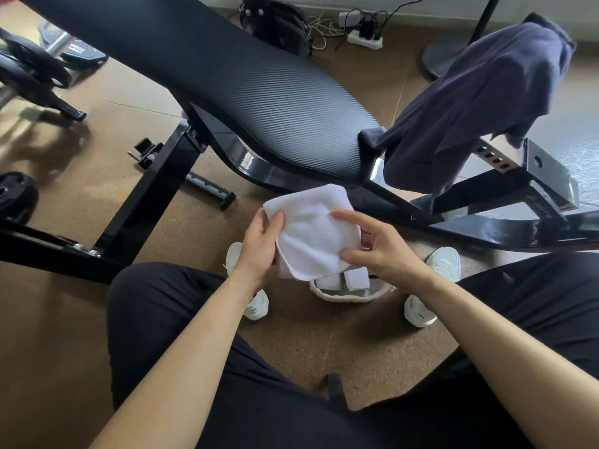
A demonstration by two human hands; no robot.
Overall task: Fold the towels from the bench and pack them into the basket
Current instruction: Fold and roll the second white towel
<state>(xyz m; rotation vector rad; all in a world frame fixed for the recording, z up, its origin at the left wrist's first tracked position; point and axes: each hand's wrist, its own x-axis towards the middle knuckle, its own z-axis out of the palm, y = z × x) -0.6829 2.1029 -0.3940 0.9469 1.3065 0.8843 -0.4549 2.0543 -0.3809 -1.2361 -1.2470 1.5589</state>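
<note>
One towel (312,234) in left hand (259,246) grip

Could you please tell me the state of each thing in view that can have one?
white towel: folded, held over the basket.
left hand: grips the towel's left edge.
right hand: pinches its right edge.
basket: on the floor, part filled.
folded towels: packed upright in the basket.
dark towel: unfolded, draped over the bench end.
power strip: plugs inserted.
</note>
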